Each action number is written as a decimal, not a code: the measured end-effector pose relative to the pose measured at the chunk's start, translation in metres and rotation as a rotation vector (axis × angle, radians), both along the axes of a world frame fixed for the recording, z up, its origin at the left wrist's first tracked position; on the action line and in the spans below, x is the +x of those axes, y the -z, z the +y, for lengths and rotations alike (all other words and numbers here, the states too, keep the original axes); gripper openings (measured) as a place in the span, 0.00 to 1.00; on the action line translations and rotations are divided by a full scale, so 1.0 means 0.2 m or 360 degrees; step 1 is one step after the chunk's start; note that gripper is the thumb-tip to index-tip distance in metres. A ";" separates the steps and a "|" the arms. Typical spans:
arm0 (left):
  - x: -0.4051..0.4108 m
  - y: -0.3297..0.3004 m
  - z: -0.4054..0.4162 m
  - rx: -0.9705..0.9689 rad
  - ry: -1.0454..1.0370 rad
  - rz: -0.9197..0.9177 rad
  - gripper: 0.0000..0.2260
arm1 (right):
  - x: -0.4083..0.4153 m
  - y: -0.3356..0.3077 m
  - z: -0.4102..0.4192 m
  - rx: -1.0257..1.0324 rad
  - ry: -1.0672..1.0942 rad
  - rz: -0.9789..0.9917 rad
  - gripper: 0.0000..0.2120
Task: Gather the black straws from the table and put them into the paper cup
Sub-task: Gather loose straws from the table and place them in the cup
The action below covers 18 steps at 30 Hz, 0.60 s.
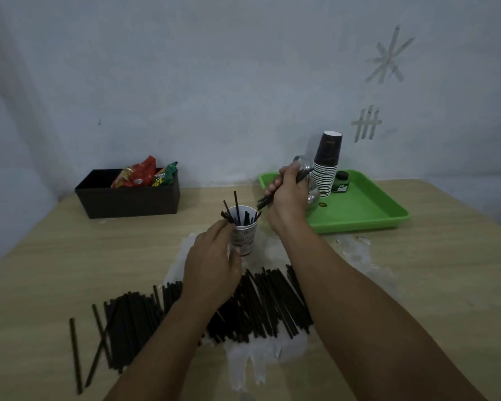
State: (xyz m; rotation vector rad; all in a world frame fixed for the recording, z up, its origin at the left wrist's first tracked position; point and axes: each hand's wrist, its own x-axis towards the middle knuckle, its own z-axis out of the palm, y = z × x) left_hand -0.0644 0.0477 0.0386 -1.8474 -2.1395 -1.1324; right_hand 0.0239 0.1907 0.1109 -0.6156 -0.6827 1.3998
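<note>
A white paper cup [247, 237] with dark print stands upright mid-table, with several black straws [237, 211] sticking out of it. My left hand [211, 261] curls round the cup's left side and holds it. Just right of and above the cup's rim, my right hand [288, 192] grips a small bundle of black straws [268, 199], tilted with the lower ends pointing down-left toward the cup. A wide pile of black straws [261, 302] lies on the table in front of the cup, partly hidden by my forearms. A few loose straws [75, 354] lie at the far left.
A green tray [362, 209] at the back right carries a stack of dark paper cups [327, 166], a green bottle [341, 182] and a shiny metal object. A black box [128, 198] of snack packets sits back left. White patches mark the wooden tabletop [431, 270].
</note>
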 end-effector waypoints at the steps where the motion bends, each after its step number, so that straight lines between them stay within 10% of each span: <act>1: 0.00 0.00 0.00 0.0000 0.0004 -0.0004 0.24 | -0.02 0.01 0.01 -0.0008 -0.0054 0.0002 0.17; 14: -0.03 -0.02 0.02 0.0007 0.0023 0.0184 0.24 | -0.01 0.18 0.01 0.0018 -0.0589 -0.1103 0.09; 18: -0.03 -0.02 0.03 0.0018 0.0039 0.0171 0.24 | 0.01 0.18 -0.02 -0.0025 -0.0756 -0.1330 0.36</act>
